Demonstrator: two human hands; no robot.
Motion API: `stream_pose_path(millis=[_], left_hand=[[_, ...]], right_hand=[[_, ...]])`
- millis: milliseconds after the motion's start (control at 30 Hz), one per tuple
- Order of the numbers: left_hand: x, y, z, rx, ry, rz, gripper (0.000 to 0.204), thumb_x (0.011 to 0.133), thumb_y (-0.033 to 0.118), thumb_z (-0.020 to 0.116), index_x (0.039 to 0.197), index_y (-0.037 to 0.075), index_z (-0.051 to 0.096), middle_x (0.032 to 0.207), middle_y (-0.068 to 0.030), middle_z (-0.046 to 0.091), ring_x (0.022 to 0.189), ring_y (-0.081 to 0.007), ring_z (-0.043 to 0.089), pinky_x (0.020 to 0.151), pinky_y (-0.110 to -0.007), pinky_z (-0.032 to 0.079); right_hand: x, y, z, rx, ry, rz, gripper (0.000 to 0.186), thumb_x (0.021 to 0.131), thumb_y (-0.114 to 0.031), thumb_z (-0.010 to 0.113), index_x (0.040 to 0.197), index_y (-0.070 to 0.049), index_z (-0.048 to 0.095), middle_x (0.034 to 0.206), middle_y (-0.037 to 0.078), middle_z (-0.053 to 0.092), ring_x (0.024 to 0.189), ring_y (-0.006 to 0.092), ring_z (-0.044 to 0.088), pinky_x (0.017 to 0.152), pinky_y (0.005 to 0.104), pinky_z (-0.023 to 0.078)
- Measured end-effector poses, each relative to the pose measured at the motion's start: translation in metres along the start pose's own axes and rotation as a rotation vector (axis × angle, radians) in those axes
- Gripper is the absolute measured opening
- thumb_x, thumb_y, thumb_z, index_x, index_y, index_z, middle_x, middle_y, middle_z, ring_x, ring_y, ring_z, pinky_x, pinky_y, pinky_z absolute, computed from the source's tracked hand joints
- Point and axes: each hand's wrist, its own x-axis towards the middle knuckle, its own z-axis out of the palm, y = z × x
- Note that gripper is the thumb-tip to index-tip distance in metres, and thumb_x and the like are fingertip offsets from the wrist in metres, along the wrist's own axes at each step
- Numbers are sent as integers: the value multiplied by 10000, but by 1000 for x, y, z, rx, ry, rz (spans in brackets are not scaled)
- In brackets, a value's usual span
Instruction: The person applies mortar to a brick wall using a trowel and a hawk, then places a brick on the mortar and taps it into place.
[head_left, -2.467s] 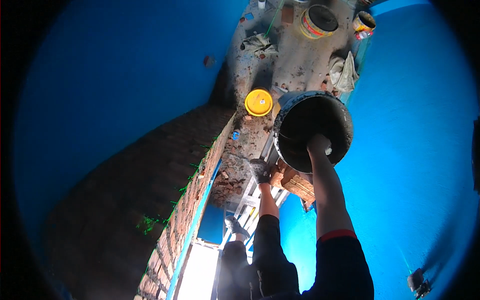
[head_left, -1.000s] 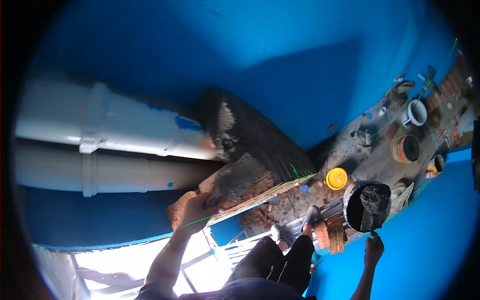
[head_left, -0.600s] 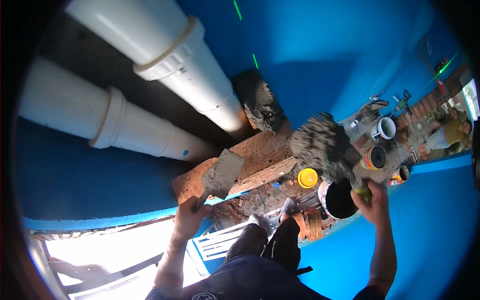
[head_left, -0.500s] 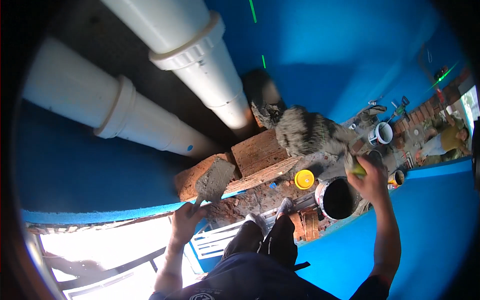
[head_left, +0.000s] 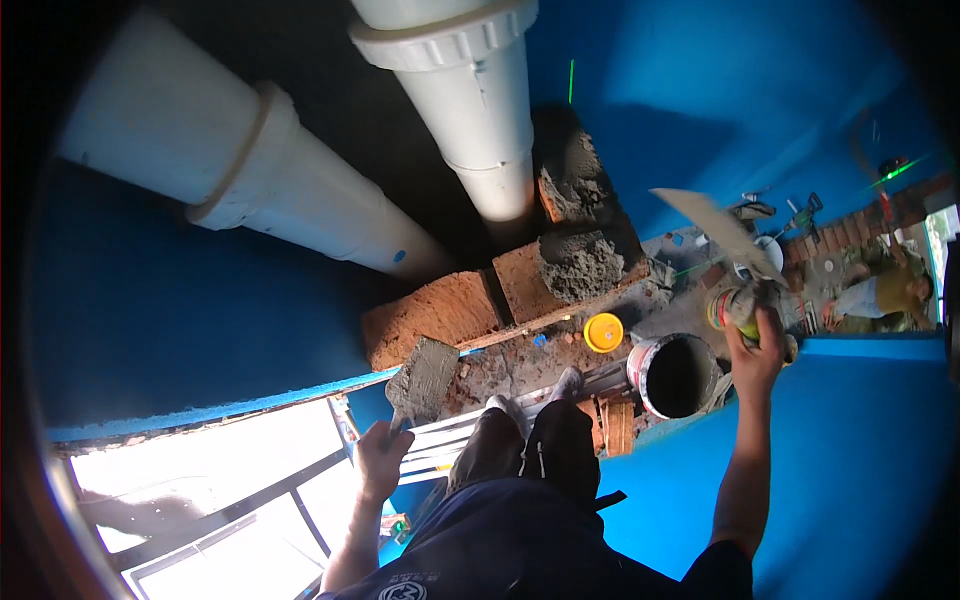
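My left hand point(head_left: 382, 455) grips a small trowel point(head_left: 423, 378) coated with grey mortar, held at the near end of a brick ledge. My right hand point(head_left: 755, 350) holds a wider trowel point(head_left: 715, 225) by its green handle, its pale blade raised to the right of the ledge. Two reddish bricks point(head_left: 430, 310) lie along the ledge, with a wet heap of mortar point(head_left: 580, 267) on the right one. Behind, more mortar point(head_left: 575, 185) caps a brick pier beside two white pipes point(head_left: 465, 110), point(head_left: 250, 180).
Below are a bucket point(head_left: 650, 360), a yellow lidded pail point(head_left: 603, 332), loose bricks point(head_left: 617, 425) and white slatted rails point(head_left: 450, 445) by my feet. Another person point(head_left: 880, 290) is at the far right among brick rubble. A blue wall point(head_left: 820, 450) runs down the right; a bright window point(head_left: 210, 480) is lower left.
My right hand took a load of mortar up from the bucket to the ledge; the mortar now lies on the brick and the trowel blade has lifted away nearly bare.
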Motion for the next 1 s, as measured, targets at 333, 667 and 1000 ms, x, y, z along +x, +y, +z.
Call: stream_pose_path(millis=[333, 667, 1000], left_hand=[[93, 68, 69, 48, -38, -14, 165, 913, 166, 558, 771, 82, 551, 611, 41, 482, 559, -34, 427, 459, -206, 292], [149, 89, 204, 255, -29, -51, 118, 915, 158, 550, 828, 79, 557, 615, 46, 471, 554, -30, 417, 462, -198, 290], [189, 75, 290, 389, 35, -125, 83, 917, 150, 543, 885, 76, 562, 618, 51, 461, 550, -25, 406, 464, -191, 288]], right_hand=[[-283, 205, 31, -24, -708, 1361, 505, 855, -518, 526, 958, -33, 624, 850, 209, 615, 721, 333, 607, 571, 483, 460], [-396, 374, 180, -304, -1027, 1605, 528, 865, -498, 407, 817, -34, 654, 767, 143, 666, 709, 288, 652, 633, 431, 486], [-509, 478, 336, -233, -1096, 1913, 398, 856, -316, 519, 1191, -112, 585, 1180, 128, 595, 1090, 286, 575, 836, 431, 500]])
